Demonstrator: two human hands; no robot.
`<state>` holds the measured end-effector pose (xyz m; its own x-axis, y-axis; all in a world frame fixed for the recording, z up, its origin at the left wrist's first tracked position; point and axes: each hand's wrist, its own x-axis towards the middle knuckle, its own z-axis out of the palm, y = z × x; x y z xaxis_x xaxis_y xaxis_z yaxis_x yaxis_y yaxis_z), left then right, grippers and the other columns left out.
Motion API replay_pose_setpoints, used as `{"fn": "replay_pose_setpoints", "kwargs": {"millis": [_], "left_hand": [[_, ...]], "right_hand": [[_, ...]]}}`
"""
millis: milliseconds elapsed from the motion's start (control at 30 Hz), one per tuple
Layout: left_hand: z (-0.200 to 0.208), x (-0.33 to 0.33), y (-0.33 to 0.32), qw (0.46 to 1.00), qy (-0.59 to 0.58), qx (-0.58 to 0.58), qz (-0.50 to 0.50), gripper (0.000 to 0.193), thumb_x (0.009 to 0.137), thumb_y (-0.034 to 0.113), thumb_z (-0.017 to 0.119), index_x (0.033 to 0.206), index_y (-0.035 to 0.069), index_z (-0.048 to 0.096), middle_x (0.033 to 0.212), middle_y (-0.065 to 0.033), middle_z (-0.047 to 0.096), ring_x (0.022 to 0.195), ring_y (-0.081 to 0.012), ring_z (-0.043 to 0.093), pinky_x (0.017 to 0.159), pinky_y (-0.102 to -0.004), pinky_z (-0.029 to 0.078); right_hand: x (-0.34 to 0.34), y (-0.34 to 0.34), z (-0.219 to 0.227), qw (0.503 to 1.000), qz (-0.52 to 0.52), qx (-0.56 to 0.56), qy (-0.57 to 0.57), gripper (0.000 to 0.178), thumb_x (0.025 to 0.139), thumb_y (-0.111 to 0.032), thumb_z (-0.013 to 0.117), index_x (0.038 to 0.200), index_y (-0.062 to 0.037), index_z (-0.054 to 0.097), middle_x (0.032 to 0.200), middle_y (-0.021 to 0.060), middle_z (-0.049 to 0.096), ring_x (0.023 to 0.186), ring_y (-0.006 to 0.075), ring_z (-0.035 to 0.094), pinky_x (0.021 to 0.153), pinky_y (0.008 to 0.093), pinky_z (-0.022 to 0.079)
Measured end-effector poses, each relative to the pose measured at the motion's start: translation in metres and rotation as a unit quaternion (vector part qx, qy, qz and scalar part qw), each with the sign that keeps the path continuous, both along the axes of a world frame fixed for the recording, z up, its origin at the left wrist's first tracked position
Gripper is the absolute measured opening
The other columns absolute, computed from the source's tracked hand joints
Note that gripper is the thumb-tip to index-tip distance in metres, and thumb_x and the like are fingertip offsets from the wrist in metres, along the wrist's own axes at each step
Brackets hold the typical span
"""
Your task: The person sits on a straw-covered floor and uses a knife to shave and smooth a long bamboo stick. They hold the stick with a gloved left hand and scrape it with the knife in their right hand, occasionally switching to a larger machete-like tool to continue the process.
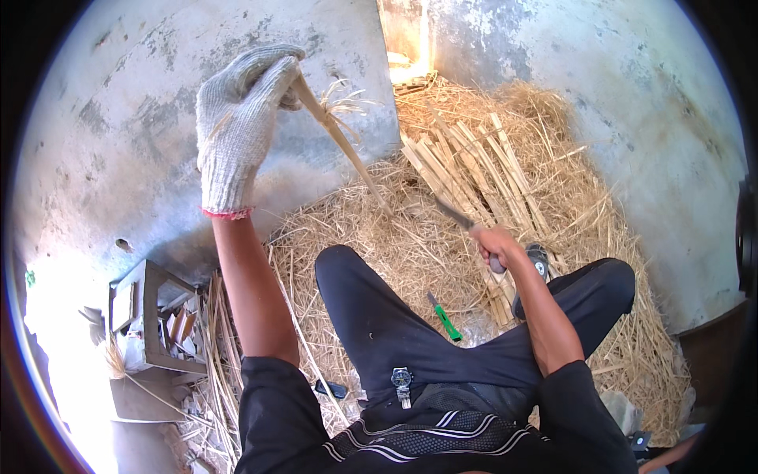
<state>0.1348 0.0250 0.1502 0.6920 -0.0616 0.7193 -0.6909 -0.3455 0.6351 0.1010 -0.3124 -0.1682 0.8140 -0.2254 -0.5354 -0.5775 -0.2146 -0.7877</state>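
Observation:
Raised at the upper left, my left hand (241,118) wears a white knitted glove with a red cuff edge. Its fingers are closed on the upper end of a bamboo strip (347,148), which slants down to the right with curled shavings fraying from its upper part. My right hand (496,241) is bare and wrapped around the handle of a knife (453,212). The knife's dark blade points up and left, apart from the strip. Beyond my right hand lies a bundle of split bamboo strips (474,162).
Straw-like shavings (355,237) cover the floor around my legs. A green utility knife (446,319) lies between my legs, and a wristwatch (402,381) rests on my lap. At left stands a wooden box frame (150,316) beside long thin strips (223,340). Walls (332,47) rise ahead.

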Motion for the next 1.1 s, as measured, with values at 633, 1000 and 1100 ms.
{"fn": "replay_pose_setpoints", "kwargs": {"millis": [633,1000,1100], "left_hand": [[-0.015,-0.002,-0.025,0.998,0.013,-0.05,0.03,0.017,0.089,0.01,0.069,0.099,-0.002,0.073,0.079,-0.0077,0.069,0.069,-0.0114,0.065,0.066,-0.0282,0.059],[-0.031,0.009,-0.049,0.997,-0.013,0.018,0.076,0.018,0.089,0.011,0.069,0.101,-0.002,0.073,0.082,-0.0081,0.071,0.07,-0.011,0.066,0.066,-0.0265,0.058],[-0.032,0.02,-0.053,0.996,-0.042,0.025,0.069,0.017,0.089,0.012,0.069,0.101,-0.001,0.073,0.082,-0.0076,0.071,0.071,-0.0105,0.066,0.066,-0.0261,0.058]], "right_hand": [[-0.084,0.139,0.186,0.931,0.105,0.172,-0.306,0.03,0.094,-0.028,0.061,0.095,0.0013,0.053,0.063,0.0248,0.06,0.052,0.0389,0.062,0.048,0.0461,0.049],[-0.083,0.144,0.155,0.884,0.07,-0.144,-0.44,0.036,0.095,-0.032,0.059,0.091,0.0035,0.054,0.062,0.0231,0.062,0.057,0.0384,0.066,0.047,0.044,0.05],[-0.069,0.127,0.161,0.917,0.08,-0.04,-0.388,0.038,0.096,-0.032,0.059,0.088,0.0046,0.054,0.06,0.0217,0.061,0.055,0.0361,0.065,0.046,0.044,0.049]]}}
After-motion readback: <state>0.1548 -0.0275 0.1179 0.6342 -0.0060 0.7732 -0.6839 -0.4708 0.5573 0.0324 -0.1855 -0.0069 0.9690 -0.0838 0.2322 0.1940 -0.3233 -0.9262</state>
